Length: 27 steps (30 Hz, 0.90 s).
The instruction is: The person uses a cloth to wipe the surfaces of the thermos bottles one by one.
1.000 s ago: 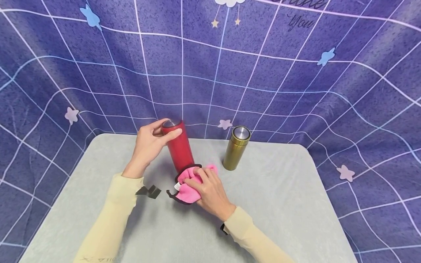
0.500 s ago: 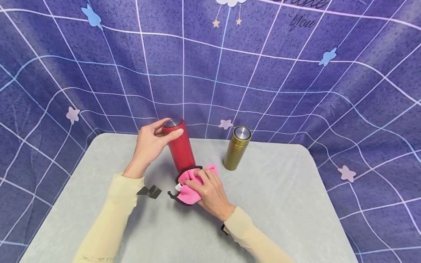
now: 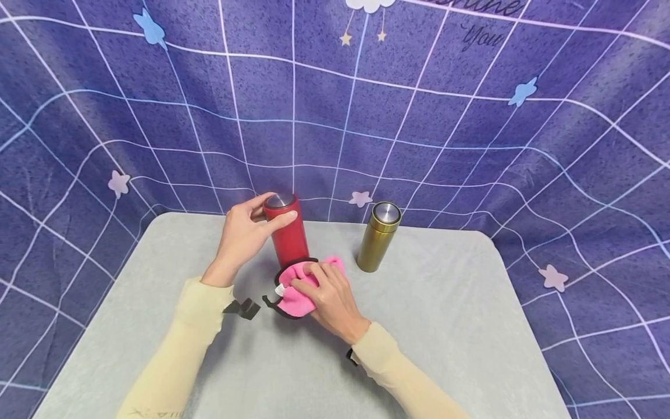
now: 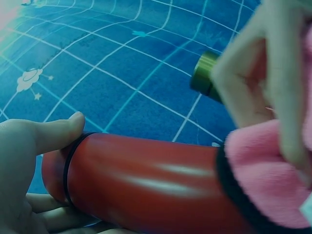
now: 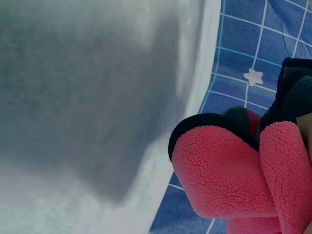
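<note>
Currently | red bottle (image 3: pixel 290 241): lid (image 3: pixel 281 201) up, long axis steep | left hand (image 3: pixel 242 234) gripping

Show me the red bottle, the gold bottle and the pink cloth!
Red bottle (image 4: pixel 146 178), left wrist view: middle of its side.
Gold bottle (image 3: pixel 377 240), head view: its body, below the lid.
Pink cloth (image 5: pixel 222 170), right wrist view: a fuzzy fold.

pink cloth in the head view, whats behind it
The red bottle rises behind the pink cloth, its upper part in view. The cloth covers the bottle's bottom end, so whether that touches the table cannot be seen.
</note>
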### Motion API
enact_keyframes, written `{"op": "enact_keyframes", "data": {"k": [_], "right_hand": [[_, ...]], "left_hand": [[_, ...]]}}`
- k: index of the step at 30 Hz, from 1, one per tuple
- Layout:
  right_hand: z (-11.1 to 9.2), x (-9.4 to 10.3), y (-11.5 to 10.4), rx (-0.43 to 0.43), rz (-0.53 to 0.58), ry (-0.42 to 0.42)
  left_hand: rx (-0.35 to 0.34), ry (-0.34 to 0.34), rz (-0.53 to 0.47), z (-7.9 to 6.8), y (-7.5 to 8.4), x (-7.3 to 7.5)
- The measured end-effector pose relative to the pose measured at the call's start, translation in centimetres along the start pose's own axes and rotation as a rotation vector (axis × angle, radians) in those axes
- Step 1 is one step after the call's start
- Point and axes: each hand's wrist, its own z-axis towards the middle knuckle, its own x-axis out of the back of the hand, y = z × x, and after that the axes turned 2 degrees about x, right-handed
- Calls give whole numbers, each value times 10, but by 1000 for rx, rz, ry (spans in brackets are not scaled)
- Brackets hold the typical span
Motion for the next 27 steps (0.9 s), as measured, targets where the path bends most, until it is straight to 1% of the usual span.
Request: {"op": "enact_keyframes", "data": {"k": [7, 14, 19, 27], "right_hand": [[15, 5, 2, -3, -27, 10], [26, 9, 4, 2, -30, 29], [33, 11, 6, 1, -33, 37], [40, 17, 9, -7, -30, 46]], "left_hand": [[-60, -5, 25, -3, -5, -8], [-84, -7, 51, -7, -7, -13], [-118, -14, 71, -8, -10, -17], [-125, -44, 62, -8, -15, -20]]}}
